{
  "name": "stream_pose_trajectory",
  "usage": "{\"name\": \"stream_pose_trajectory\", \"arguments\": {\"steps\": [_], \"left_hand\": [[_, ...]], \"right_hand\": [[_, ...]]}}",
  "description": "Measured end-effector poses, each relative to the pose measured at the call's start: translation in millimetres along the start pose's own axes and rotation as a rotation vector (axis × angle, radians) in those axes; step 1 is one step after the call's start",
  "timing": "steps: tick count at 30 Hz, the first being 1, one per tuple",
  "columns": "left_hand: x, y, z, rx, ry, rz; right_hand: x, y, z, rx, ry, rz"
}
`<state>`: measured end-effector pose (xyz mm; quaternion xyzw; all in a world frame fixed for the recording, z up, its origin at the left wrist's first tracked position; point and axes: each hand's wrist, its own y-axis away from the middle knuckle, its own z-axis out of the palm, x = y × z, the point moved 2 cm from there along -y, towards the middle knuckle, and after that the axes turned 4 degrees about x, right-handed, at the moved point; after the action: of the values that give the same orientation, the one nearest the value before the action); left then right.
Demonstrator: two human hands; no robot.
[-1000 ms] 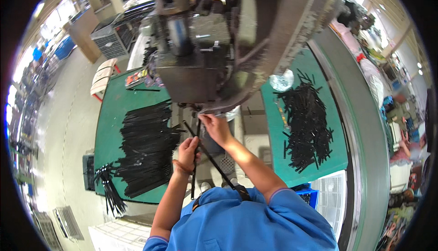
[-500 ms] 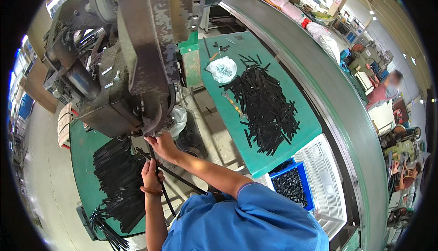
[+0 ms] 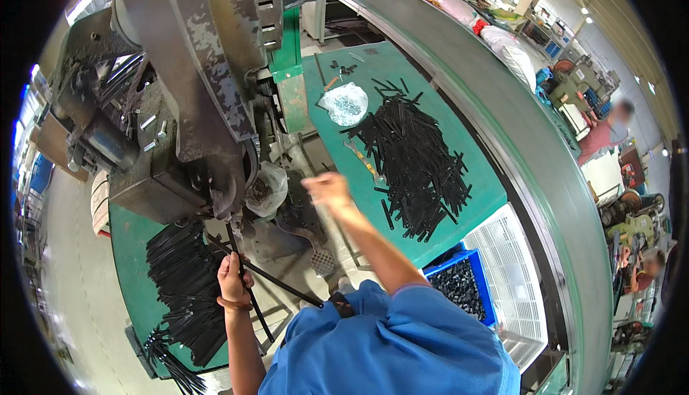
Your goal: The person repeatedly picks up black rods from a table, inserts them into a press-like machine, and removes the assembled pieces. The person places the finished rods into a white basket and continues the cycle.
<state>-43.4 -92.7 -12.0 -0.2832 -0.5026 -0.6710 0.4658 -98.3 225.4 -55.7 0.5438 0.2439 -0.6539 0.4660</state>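
My left hand (image 3: pixel 233 278) is closed round a pair of long, narrow black strips (image 3: pixel 261 317) that cross each other. The upper end of one strip reaches up to the work point of a large worn press-like machine (image 3: pixel 237 198). My right hand (image 3: pixel 330 191) is off to the right of the machine, in the gap before the right-hand table. Motion smears its fingers, so I cannot make out whether they hold anything. A clear plastic bag (image 3: pixel 267 188) of small parts hangs beside the machine's work point.
Long black strips (image 3: pixel 186 287) lie bundled on the left green table (image 3: pixel 129 251). The right green table (image 3: pixel 330 72) carries a pile of short black strips (image 3: pixel 409 165), a wrench (image 3: pixel 364 160) and a bag (image 3: pixel 345 104). A blue bin (image 3: pixel 485 287), white basket (image 3: pixel 513 266) and conveyor (image 3: pixel 495 93) stand right. A foot pedal (image 3: pixel 324 260) is below.
My right hand has left the machine's work point and swung right, toward the right-hand table. My left hand keeps its hold on the black strips. The view has shifted slightly.
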Motion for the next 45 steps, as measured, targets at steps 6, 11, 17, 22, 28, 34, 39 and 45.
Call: {"name": "stream_pose_trajectory", "arguments": {"steps": [6, 11, 17, 22, 28, 34, 39, 45], "left_hand": [[2, 5, 2, 0.022, -0.059, 0.028], [6, 8, 3, 0.029, -0.058, 0.028], [2, 9, 8, 0.048, -0.044, 0.043], [1, 9, 7, 0.048, -0.052, 0.056], [7, 12, 10, 0.055, -0.055, 0.038], [13, 12, 11, 0.053, -0.069, 0.017], [15, 15, 4, 0.069, -0.100, 0.023], [16, 12, -2, -0.116, -0.006, -0.041]], "right_hand": [[-17, -59, -194, 0.628, 1.495, -0.235], [3, -72, -200, 0.598, 1.719, -0.164], [-3, -67, -248, 0.564, 1.469, -0.343], [-25, -61, -281, 0.586, 1.098, -0.192], [-48, -41, -292, 0.606, 1.398, -0.311], [-74, -28, -284, 0.496, 1.726, -0.518], [-85, -3, -195, 0.311, 0.460, -0.248], [-29, 97, 37, -0.303, 0.150, -0.240]]}}
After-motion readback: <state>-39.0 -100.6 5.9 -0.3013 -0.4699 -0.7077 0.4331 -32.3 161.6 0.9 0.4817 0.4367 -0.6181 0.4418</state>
